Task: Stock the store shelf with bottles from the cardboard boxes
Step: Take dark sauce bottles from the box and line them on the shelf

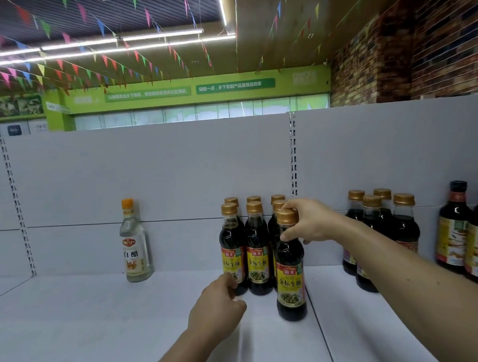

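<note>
**A:** Where's the bottle?

**B:** The soy sauce bottle (290, 275) stands upright on the shelf (100, 312), at the front right of the gold-capped group (256, 235).

**A:** How should it be set well?

**B:** I'd slide it straight back, label forward, until it lines up, and keep it vertical so its neighbours don't tip.

**A:** And the fingers?

**B:** The right hand (309, 224) has its fingers clamped round the cap and neck. The left hand (217, 309) curls against the front-left bottle (232, 253) low down. Whether it grips, I can't tell.
</note>
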`<move>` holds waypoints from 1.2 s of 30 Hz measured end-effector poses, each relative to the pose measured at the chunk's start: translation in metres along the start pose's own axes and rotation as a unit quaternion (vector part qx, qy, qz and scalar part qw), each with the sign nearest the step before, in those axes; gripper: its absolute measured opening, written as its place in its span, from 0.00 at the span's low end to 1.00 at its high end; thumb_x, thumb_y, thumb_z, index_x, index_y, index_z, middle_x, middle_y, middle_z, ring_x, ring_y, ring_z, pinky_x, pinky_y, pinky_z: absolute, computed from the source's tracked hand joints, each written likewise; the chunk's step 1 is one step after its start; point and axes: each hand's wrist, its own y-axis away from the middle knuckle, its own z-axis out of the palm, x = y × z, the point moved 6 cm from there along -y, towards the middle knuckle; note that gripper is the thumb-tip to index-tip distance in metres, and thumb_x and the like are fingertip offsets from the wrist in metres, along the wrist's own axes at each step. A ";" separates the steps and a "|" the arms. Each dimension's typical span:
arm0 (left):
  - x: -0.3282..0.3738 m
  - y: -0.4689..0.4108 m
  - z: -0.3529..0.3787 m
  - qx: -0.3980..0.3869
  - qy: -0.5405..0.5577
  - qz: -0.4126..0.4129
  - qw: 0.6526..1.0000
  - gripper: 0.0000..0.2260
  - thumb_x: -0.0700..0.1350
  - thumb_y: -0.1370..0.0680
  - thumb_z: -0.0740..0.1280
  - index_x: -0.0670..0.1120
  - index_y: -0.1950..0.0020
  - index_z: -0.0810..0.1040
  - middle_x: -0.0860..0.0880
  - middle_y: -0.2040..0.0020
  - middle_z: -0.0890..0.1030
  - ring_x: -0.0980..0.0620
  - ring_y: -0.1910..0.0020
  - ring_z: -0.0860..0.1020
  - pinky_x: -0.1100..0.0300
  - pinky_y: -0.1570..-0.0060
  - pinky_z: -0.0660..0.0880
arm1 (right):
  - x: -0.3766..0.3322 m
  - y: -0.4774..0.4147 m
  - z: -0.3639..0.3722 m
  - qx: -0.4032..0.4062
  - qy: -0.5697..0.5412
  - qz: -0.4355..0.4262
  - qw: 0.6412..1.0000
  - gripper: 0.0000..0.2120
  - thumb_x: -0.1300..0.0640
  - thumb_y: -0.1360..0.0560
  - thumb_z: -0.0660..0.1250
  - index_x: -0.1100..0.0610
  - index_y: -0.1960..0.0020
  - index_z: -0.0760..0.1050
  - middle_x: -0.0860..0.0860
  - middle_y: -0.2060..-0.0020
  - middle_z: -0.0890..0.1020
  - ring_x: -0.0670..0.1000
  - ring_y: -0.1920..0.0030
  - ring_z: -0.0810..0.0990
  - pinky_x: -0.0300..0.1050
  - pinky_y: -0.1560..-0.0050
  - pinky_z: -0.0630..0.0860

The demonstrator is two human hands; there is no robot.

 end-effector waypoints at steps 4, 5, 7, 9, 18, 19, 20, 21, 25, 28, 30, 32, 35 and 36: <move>0.003 0.001 0.000 0.007 -0.010 0.008 1.000 0.14 0.47 0.25 0.67 0.57 0.41 0.73 0.61 0.48 0.76 0.59 0.49 0.76 0.62 0.57 0.72 | 0.003 -0.001 0.001 0.013 -0.010 -0.008 1.000 0.28 0.58 0.29 0.80 0.52 0.33 0.72 0.49 0.48 0.78 0.51 0.50 0.81 0.49 0.51 0.84; 0.005 0.001 0.000 0.009 -0.012 0.011 1.000 0.13 0.47 0.25 0.67 0.57 0.41 0.73 0.61 0.48 0.76 0.59 0.50 0.76 0.62 0.58 0.71 | 0.004 -0.001 0.001 0.015 -0.016 -0.009 1.000 0.29 0.58 0.29 0.80 0.52 0.32 0.72 0.49 0.47 0.78 0.52 0.50 0.81 0.50 0.50 0.84; 0.006 0.002 0.000 0.010 -0.012 0.012 1.000 0.13 0.47 0.25 0.67 0.57 0.42 0.72 0.61 0.48 0.76 0.58 0.50 0.75 0.62 0.59 0.70 | 0.004 -0.002 0.001 0.016 -0.024 -0.008 1.000 0.32 0.58 0.29 0.80 0.52 0.29 0.71 0.49 0.46 0.78 0.52 0.49 0.81 0.50 0.51 0.84; 0.006 0.004 0.001 0.008 -0.012 0.010 1.000 0.14 0.47 0.25 0.67 0.56 0.41 0.73 0.61 0.48 0.76 0.58 0.49 0.76 0.62 0.59 0.70 | 0.005 -0.003 0.002 0.013 -0.029 -0.005 0.999 0.35 0.58 0.29 0.80 0.52 0.26 0.69 0.50 0.44 0.78 0.53 0.49 0.81 0.49 0.53 0.85; -0.002 0.010 -0.002 0.009 -0.015 -0.011 1.000 0.16 0.49 0.25 0.67 0.58 0.38 0.73 0.61 0.47 0.76 0.58 0.47 0.76 0.61 0.54 0.74 | 0.008 -0.009 0.004 0.017 -0.046 -0.002 0.999 0.37 0.59 0.28 0.80 0.53 0.24 0.68 0.50 0.43 0.78 0.53 0.48 0.80 0.47 0.56 0.82; -0.002 0.010 -0.003 0.010 -0.014 -0.013 1.000 0.16 0.49 0.25 0.67 0.58 0.37 0.73 0.61 0.47 0.76 0.58 0.47 0.76 0.61 0.54 0.73 | 0.009 -0.009 0.005 0.017 -0.049 -0.001 0.999 0.37 0.59 0.28 0.80 0.52 0.24 0.67 0.50 0.43 0.78 0.54 0.48 0.80 0.46 0.58 0.82; -0.003 0.011 -0.003 0.011 -0.013 -0.015 1.000 0.16 0.49 0.24 0.67 0.58 0.37 0.73 0.61 0.46 0.76 0.59 0.47 0.76 0.61 0.55 0.73 | 0.008 -0.010 0.005 0.016 -0.050 -0.001 0.999 0.37 0.59 0.28 0.80 0.52 0.24 0.67 0.50 0.43 0.77 0.54 0.49 0.80 0.45 0.60 0.81; -0.003 0.012 -0.004 0.011 -0.012 -0.016 1.000 0.17 0.49 0.24 0.67 0.58 0.36 0.73 0.61 0.46 0.76 0.59 0.47 0.76 0.61 0.55 0.72 | 0.008 -0.010 0.005 0.014 -0.051 -0.001 0.999 0.38 0.59 0.28 0.80 0.52 0.23 0.67 0.51 0.42 0.77 0.54 0.49 0.80 0.44 0.61 0.80; -0.004 0.015 -0.004 0.011 -0.011 -0.021 1.000 0.17 0.49 0.24 0.67 0.58 0.35 0.73 0.61 0.46 0.76 0.60 0.48 0.76 0.62 0.56 0.72 | 0.007 -0.008 0.007 0.007 -0.056 -0.001 0.998 0.37 0.58 0.27 0.78 0.50 0.23 0.66 0.51 0.42 0.77 0.53 0.50 0.79 0.42 0.63 0.77; -0.003 0.018 -0.003 0.012 -0.007 -0.023 1.000 0.17 0.49 0.24 0.67 0.58 0.36 0.74 0.61 0.46 0.77 0.59 0.48 0.77 0.61 0.55 0.73 | 0.007 -0.004 0.009 0.017 -0.065 0.001 0.998 0.35 0.58 0.26 0.78 0.50 0.24 0.66 0.51 0.41 0.77 0.53 0.48 0.79 0.41 0.59 0.76; -0.002 0.019 -0.002 0.013 -0.007 -0.023 1.000 0.17 0.49 0.24 0.67 0.58 0.36 0.74 0.60 0.46 0.77 0.59 0.47 0.77 0.61 0.53 0.75 | 0.008 0.000 0.008 0.023 -0.075 0.002 0.997 0.36 0.58 0.26 0.78 0.49 0.23 0.66 0.50 0.40 0.77 0.53 0.45 0.79 0.41 0.58 0.76; -0.002 0.019 -0.001 0.014 -0.007 -0.023 1.000 0.17 0.49 0.24 0.67 0.57 0.36 0.74 0.60 0.46 0.77 0.58 0.48 0.77 0.60 0.51 0.76 | 0.007 0.004 0.006 0.026 -0.080 0.001 0.996 0.36 0.57 0.26 0.77 0.49 0.22 0.65 0.50 0.38 0.76 0.53 0.44 0.78 0.41 0.57 0.76; -0.004 0.019 0.000 0.020 -0.002 -0.027 0.999 0.17 0.49 0.24 0.68 0.57 0.36 0.74 0.60 0.47 0.77 0.58 0.48 0.77 0.59 0.51 0.77 | 0.005 0.011 0.004 0.049 -0.078 -0.001 0.996 0.35 0.53 0.25 0.76 0.48 0.23 0.65 0.50 0.35 0.76 0.52 0.43 0.77 0.43 0.52 0.75; -0.005 0.019 -0.001 0.023 0.003 -0.030 0.999 0.17 0.49 0.24 0.68 0.57 0.36 0.74 0.60 0.47 0.77 0.58 0.48 0.77 0.59 0.51 0.77 | 0.004 0.013 0.003 0.067 -0.073 0.001 0.995 0.33 0.51 0.25 0.76 0.47 0.24 0.66 0.50 0.35 0.76 0.52 0.43 0.78 0.44 0.51 0.75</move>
